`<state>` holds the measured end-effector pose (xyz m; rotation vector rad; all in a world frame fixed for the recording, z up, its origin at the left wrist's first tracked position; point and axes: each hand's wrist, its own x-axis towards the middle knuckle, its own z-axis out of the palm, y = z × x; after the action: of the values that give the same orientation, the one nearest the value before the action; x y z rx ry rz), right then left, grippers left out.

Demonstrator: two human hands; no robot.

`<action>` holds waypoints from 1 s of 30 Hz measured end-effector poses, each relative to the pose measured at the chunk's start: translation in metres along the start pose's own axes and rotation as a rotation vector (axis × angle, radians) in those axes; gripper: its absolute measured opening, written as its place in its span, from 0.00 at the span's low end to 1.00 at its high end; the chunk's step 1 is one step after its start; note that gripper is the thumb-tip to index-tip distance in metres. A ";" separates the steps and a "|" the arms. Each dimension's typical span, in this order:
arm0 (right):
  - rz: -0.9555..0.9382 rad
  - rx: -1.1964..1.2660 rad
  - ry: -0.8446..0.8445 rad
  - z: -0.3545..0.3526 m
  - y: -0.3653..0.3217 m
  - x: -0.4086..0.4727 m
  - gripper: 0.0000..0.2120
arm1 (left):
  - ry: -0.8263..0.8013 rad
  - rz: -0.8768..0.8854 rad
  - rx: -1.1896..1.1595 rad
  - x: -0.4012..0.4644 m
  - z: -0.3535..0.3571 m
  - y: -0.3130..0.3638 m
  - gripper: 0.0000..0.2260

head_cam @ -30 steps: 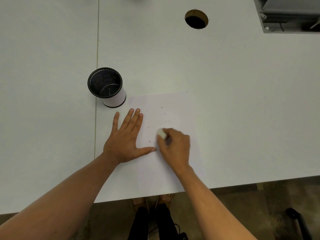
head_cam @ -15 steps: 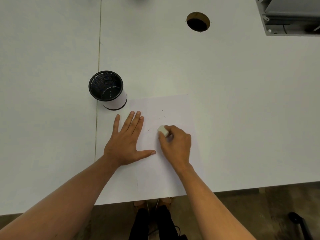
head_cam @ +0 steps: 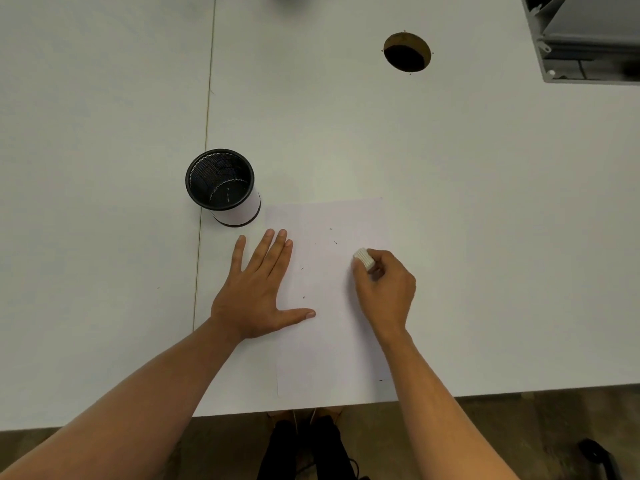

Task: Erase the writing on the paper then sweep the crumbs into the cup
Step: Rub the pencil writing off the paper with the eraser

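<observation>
— White paper (head_cam: 332, 323) on a white table (head_cam: 485, 237), and its near end lies right at the table edge. That's the weak spot for me: the crumbs (head_cam: 303, 296) are tiny dark flecks, and a careless sweep toward the person would send them onto the floor rather than anywhere useful.

— What's keeping the sheet in place?

— The left hand (head_cam: 258, 296), spread wide and flat, fingers straight, pressing half on the sheet's left margin and half on the table. The right hand (head_cam: 386, 289) is curled tight round a small white eraser (head_cam: 363, 258), its tip down on the right part of the page. If the flat hand lifts while the eraser drags, I'd expect the paper to crease or skid.

— Any writing left?

— I can't make any out; only flecks scattered over the upper half, and one stray near the bottom right corner.

— And the cup?

— The black mesh cup (head_cam: 221, 185) stands upright just beyond the sheet's far left corner, very near it, though I can't tell if they touch. Something pale lines its lower part; a few light specks show inside, nothing I could name. Its rim stands high, so sweeping straight across the table won't get crumbs in. A knock could tip it.
</observation>
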<state>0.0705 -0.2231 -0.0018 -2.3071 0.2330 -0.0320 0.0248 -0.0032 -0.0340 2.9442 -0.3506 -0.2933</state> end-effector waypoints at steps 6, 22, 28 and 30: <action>-0.065 -0.048 -0.029 -0.012 0.015 -0.019 0.05 | -0.014 -0.002 -0.004 0.000 -0.002 0.001 0.52; -0.001 -0.291 0.076 -0.060 0.076 0.014 0.13 | -0.010 -0.001 -0.004 0.000 0.003 -0.001 0.52; -0.054 -0.299 0.089 -0.058 0.080 0.012 0.12 | -0.009 -0.001 0.010 0.000 0.005 -0.002 0.51; -0.064 -0.313 0.086 -0.059 0.080 0.013 0.12 | -0.013 -0.004 0.014 0.000 0.004 -0.002 0.51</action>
<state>0.0651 -0.3212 -0.0207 -2.6281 0.2203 -0.1363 0.0244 -0.0023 -0.0383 2.9589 -0.3497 -0.3122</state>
